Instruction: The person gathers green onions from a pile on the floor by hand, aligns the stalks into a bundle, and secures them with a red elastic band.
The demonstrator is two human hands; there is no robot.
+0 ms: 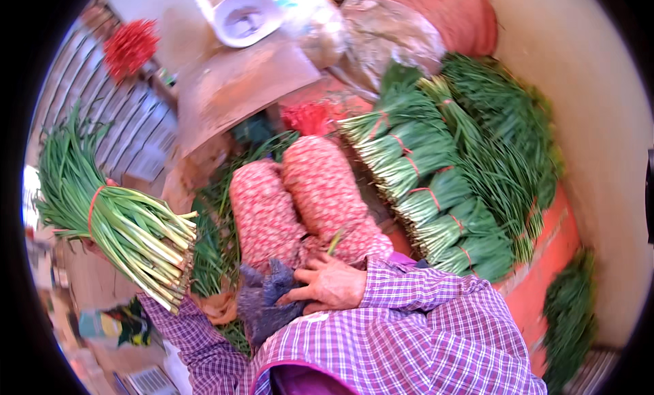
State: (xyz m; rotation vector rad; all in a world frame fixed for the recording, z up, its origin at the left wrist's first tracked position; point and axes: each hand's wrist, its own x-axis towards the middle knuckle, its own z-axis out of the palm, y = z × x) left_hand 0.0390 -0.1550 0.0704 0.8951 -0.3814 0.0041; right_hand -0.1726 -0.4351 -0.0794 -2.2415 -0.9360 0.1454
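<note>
Raised at the left, my left hand (pixel 111 183) is closed around a thick bundle of garlic chives (pixel 129 221). The leaves hide most of that hand. A red band ties the bundle, whose pale cut ends point toward my lap. My right hand (pixel 330 284) lies over my lap, its bent fingers apart and touching a crumpled dark cloth (pixel 262 303). Nothing shows gripped in it. A short green stem (pixel 334 242) sticks up just beyond its fingers, against my red patterned trousers (pixel 320 180).
Several banded chive bundles (pixel 436 190) lie in a row at the right, beside more loose greens (pixel 507 115). Loose leaves (pixel 212 252) lie left of my legs. Beyond my knees are a brown board (pixel 252 71), a white bowl (pixel 248 20) and red bands (pixel 306 117).
</note>
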